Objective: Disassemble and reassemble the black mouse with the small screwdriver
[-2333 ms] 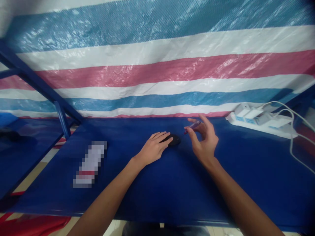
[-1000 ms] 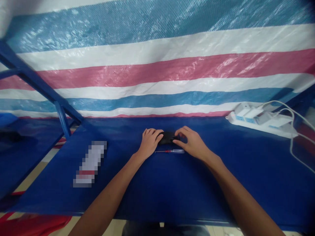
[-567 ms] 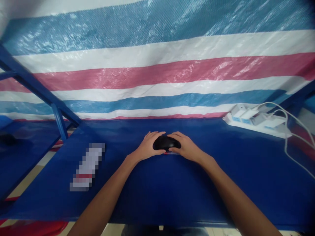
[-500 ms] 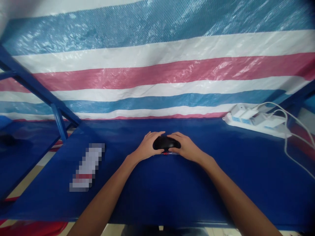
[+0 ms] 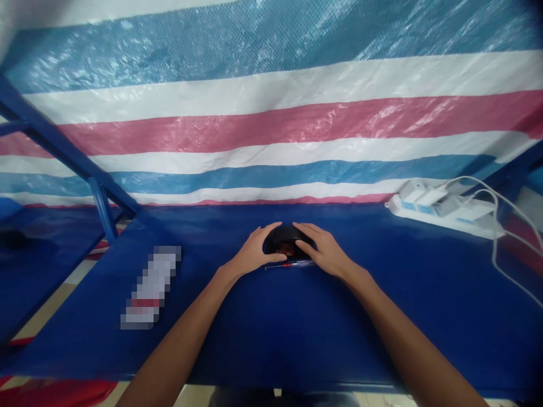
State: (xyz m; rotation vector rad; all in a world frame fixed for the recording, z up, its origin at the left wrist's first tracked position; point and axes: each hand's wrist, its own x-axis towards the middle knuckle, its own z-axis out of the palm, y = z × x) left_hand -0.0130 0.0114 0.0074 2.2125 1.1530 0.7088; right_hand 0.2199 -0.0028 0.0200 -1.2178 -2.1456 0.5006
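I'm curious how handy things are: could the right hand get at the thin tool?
Probably yes: the thin tool lies by the right hand, its handle showing, but that hand is on the black object.

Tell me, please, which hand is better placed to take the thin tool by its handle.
Probably the right hand: the handle of the thin tool lies beside it, while the shaft lies by the left hand. Both hold the black mouse.

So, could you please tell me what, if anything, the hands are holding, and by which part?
A black mouse-shaped object, by its two ends: the left hand grips its left end, the right hand its right end.
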